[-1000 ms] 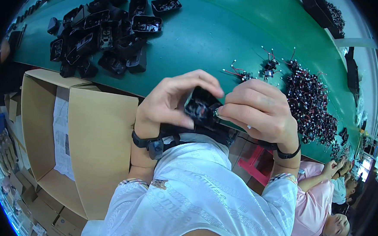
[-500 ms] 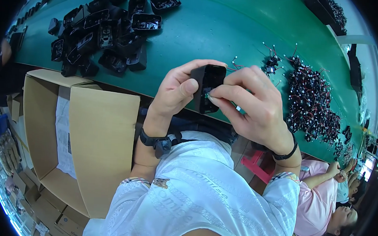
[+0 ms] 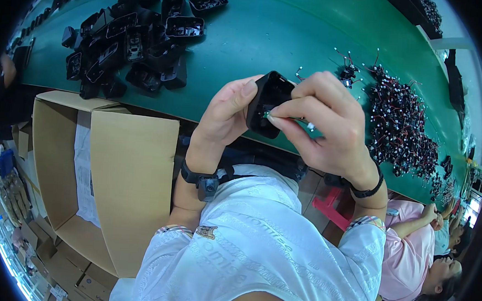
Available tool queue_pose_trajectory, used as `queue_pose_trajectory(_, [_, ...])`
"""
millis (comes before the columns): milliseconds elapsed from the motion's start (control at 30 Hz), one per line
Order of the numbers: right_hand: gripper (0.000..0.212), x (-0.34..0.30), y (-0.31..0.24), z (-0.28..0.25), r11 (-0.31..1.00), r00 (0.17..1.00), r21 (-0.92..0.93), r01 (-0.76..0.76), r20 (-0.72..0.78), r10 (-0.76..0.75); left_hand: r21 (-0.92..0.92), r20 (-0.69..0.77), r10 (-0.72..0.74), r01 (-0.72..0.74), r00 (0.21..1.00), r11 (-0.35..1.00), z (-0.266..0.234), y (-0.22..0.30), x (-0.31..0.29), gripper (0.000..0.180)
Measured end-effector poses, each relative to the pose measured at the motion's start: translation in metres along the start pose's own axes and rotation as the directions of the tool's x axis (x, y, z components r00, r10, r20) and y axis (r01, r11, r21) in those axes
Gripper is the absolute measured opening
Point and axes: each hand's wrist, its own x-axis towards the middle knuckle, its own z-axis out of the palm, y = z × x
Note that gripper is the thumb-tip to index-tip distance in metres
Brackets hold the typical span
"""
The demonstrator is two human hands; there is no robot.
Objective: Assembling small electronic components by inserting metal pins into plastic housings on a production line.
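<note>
Pinched between thumb and fingers of the left hand [image 3: 226, 114], a black plastic housing [image 3: 267, 102] hangs above the green tabletop's [image 3: 270, 36] near edge, so the right hand [image 3: 330, 128], gripping a small wired part [image 3: 295, 121], should feed it squarely into the opening.

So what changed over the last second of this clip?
Both hands lifted the small black plastic housing up over the green table. The left hand still grips it; the right hand keeps pinching a small wired part at its opening. The housing pile stayed put.
</note>
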Motion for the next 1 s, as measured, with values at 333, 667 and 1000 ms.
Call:
queue_pose_trajectory(333, [0.012,-0.007,-0.002,0.008,0.969,0.970,0.138,-0.205,-0.107,0.220,-0.044,0.022,0.160,-0.159,0.987,0.986,0.004,-0.002,0.003,0.067])
queue_pose_trajectory(667, [0.014,-0.014,0.006,0.022,0.963,0.964,0.189,-0.190,-0.150,0.220,-0.107,-0.014,0.126,-0.127,0.992,0.986,0.005,-0.004,0.005,0.066])
queue_pose_trajectory(1000, [0.023,-0.011,-0.004,0.015,0.993,0.993,-0.008,-0.119,-0.016,0.119,0.150,-0.021,0.127,-0.123,0.992,0.981,0.003,-0.003,-0.002,0.059])
